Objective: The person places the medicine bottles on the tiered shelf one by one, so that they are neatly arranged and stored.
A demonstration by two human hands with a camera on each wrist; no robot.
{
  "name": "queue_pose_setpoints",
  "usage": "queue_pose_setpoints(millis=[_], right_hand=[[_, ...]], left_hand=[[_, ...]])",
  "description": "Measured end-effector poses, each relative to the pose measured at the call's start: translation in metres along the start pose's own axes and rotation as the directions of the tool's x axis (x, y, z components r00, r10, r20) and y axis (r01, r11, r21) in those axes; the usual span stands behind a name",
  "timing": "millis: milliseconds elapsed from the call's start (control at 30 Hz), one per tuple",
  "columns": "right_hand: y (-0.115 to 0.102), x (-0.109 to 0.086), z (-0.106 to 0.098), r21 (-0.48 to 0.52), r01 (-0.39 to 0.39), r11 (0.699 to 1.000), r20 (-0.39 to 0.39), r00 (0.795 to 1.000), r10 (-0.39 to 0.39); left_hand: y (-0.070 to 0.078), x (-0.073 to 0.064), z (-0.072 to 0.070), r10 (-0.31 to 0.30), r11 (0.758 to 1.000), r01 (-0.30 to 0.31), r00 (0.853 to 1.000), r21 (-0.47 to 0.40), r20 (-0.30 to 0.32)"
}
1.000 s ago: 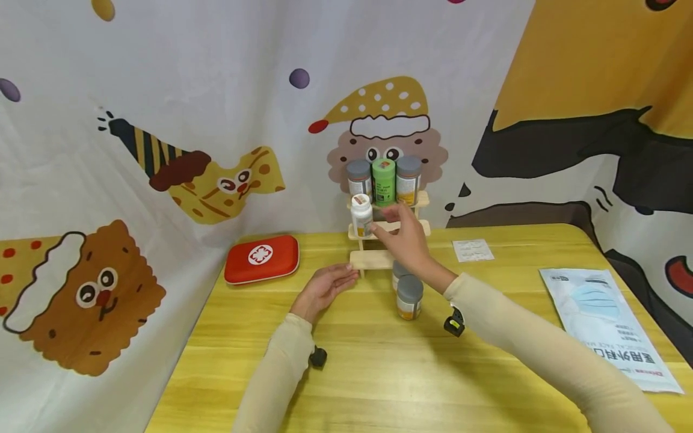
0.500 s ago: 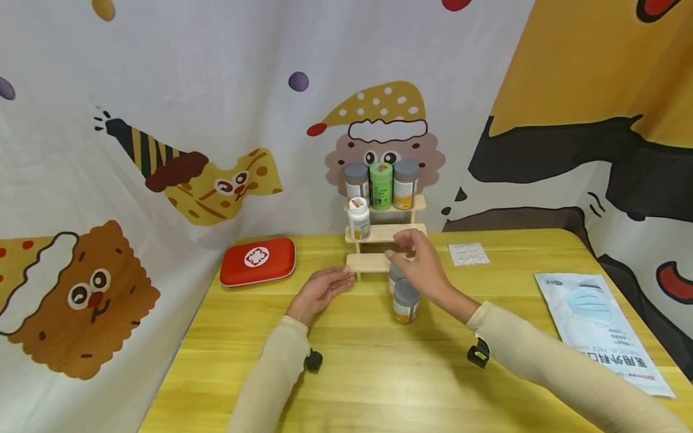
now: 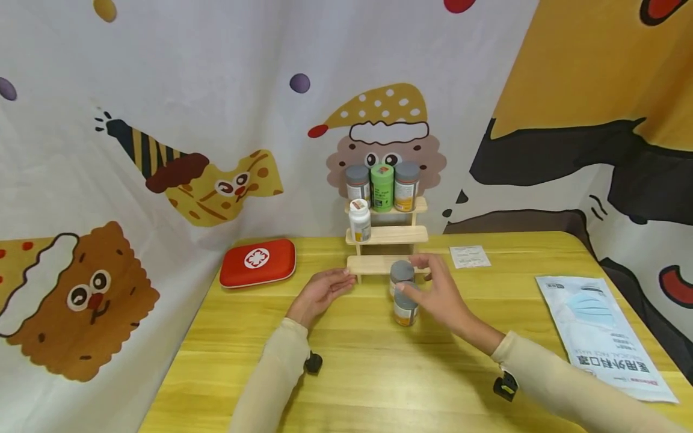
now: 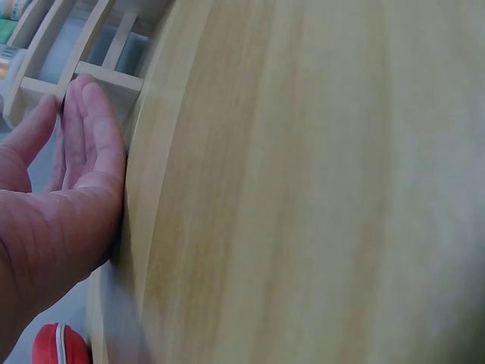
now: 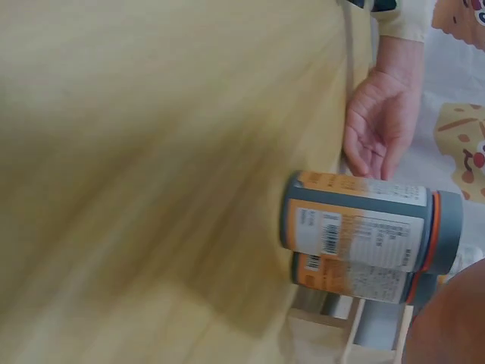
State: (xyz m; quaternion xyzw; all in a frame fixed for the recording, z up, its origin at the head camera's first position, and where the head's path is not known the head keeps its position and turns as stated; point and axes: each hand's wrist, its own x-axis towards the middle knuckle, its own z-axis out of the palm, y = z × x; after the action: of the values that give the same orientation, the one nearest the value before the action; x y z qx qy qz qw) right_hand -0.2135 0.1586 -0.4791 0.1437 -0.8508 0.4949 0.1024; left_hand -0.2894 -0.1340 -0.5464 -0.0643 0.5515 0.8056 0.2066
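Observation:
A three-step wooden stand (image 3: 387,235) stands at the back of the table. My left hand (image 3: 320,293) rests beside it, fingers extended and fingertips at the left end of its lowest step. Two grey-lidded jars (image 5: 356,231) stand close together before the stand: a rear jar (image 3: 402,273) and a front jar (image 3: 406,310). Over them reaches my right hand (image 3: 440,296), thumb at the front jar's lid and fingers spread near the rear jar's lid; no grip shows. A white bottle (image 3: 360,222) is on the middle step's left end.
The top step bears a green canister (image 3: 382,189) between two grey-lidded jars. A red zip case (image 3: 257,263) lies left of the stand. On the right are a small printed paper (image 3: 470,257) and a face-mask packet (image 3: 606,337). A printed cloth (image 3: 243,90) hangs behind the table (image 3: 346,373).
My right hand has let go of the white bottle, leaving it on the middle step, and has moved down and toward me to the two jars. The left hand stays at the stand.

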Motion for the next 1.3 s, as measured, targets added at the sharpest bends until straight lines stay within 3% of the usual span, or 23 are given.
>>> queue_pose_setpoints(millis=[267,600,1000,1300], right_hand=[[0.014,-0.023,0.002,-0.049,0.025,0.998,0.032,0.999,-0.024],[0.021,-0.026,0.002,-0.027,0.045,0.999,0.079,0.996,-0.042],[0.026,-0.029,0.007,0.000,0.031,1.000,0.051,0.998,-0.030],[0.026,-0.030,0.008,-0.023,0.034,0.999,0.015,0.999,-0.033]], left_hand=[[0.002,-0.001,-0.003,-0.004,1.000,0.004,1.000,0.003,0.010],[0.003,0.000,-0.003,0.001,1.000,-0.001,1.000,0.009,0.013],[0.003,-0.003,-0.001,-0.011,1.000,0.010,1.000,0.025,0.027],[0.002,-0.004,-0.001,-0.001,1.000,0.001,1.000,0.021,0.005]])
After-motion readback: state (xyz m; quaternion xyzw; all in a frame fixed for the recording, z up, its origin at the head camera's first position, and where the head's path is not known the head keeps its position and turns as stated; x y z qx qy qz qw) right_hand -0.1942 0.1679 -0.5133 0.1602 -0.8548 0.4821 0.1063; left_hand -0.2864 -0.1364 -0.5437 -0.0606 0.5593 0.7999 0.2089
